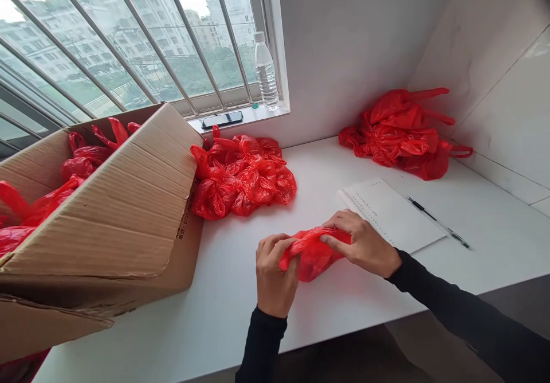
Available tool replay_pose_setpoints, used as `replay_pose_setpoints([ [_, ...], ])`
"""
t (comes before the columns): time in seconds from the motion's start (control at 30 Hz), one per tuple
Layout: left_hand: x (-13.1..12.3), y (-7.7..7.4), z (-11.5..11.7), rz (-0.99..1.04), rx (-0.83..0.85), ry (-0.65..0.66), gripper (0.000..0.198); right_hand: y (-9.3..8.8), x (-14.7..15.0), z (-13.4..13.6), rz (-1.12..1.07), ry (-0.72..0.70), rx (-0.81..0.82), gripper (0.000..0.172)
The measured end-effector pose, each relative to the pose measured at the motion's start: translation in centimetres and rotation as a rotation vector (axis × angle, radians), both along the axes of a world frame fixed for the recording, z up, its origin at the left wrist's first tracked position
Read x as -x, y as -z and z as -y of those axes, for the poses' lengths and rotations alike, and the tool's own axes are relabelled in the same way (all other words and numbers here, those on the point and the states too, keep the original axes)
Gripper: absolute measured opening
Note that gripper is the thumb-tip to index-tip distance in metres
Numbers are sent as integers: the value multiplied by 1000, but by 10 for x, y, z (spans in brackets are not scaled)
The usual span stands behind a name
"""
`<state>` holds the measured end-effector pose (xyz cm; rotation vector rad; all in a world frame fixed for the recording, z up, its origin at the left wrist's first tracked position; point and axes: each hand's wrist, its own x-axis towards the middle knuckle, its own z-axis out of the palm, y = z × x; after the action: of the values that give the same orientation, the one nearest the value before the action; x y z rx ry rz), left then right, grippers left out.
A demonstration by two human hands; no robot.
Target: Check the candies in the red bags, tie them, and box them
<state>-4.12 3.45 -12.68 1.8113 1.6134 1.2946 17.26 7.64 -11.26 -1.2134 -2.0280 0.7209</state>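
On the white counter (240,314), near its front edge, a crumpled red bag (313,254) lies between both hands: left hand (274,274) pinches its left end, right hand (363,242) clamps its top, right of a box (129,199).

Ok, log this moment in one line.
left hand: grips red bag | right hand: grips same bag | cardboard box: left | pen: right

A: What's hidden at the grip?
B: The crumpled red plastic bag (313,254) partly, under both hands' fingers.
A: And left of it?
B: The cardboard box (103,217) is cut off; its print is unreadable.
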Motion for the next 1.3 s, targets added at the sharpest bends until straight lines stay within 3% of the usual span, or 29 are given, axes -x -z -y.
replay_pose_setpoints([
  [0.2,17,0,4,173,69,-122,20,2,-14,3,-216,242,134,12],
  [0.3,13,-8,6,200,69,-166,19,-1,-14,9,-309,232,160,9],
  [0.43,2,-26,11,153,15,-268,19,-16,-5,18,-255,91,155,33],
  [0.5,0,-34,15,158,3,-312,17,-21,-3,20,-208,71,155,25],
  [0.57,2,-38,18,213,48,-309,13,-23,-4,21,-266,130,160,17],
  [0.73,18,-34,25,480,192,-237,21,-12,-19,22,-476,280,178,17],
  [0.83,20,-36,31,603,188,-214,18,-13,-22,30,-474,319,65,31],
  [0.9,16,-42,34,650,195,-160,16,-23,-18,39,-455,399,-179,48],
  [0.97,9,-51,38,692,205,-94,16,-37,-13,49,-352,332,-438,53],
  [1.03,3,-57,41,749,204,-46,16,-49,-6,55,-109,79,-527,46],
  [1.1,1,-59,44,778,194,-37,15,-54,2,55,177,-135,-466,33],
  [1.13,1,-58,45,766,183,-55,14,-54,5,54,299,-170,-420,28],
  [1.3,4,-51,50,662,185,-188,14,-38,12,48,592,-170,-307,21],
])
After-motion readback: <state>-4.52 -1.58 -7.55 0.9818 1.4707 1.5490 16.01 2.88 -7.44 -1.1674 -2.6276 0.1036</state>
